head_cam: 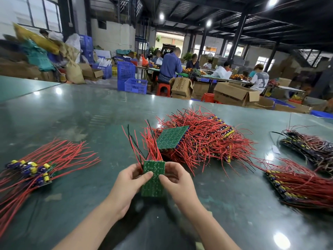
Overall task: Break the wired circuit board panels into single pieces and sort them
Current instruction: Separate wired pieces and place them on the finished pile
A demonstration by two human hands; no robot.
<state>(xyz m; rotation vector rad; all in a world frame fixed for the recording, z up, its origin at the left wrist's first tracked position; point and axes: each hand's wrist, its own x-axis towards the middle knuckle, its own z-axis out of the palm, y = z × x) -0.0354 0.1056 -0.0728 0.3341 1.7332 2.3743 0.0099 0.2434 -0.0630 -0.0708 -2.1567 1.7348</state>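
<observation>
Pinching panel [153, 179] between both hands' fingers [144, 176]

wire piles [201, 139] flank – bare table [86, 112] beyond

Green panel [154, 178], red wires [201, 139], perhaps yellow-and-blue parts [34, 170].

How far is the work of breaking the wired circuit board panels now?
Done: a small pile of single pieces lies at the left. In hand: the left hand and right hand grip one green panel. Left: the big heap of wired panels behind and a row of panels at the right.
</observation>
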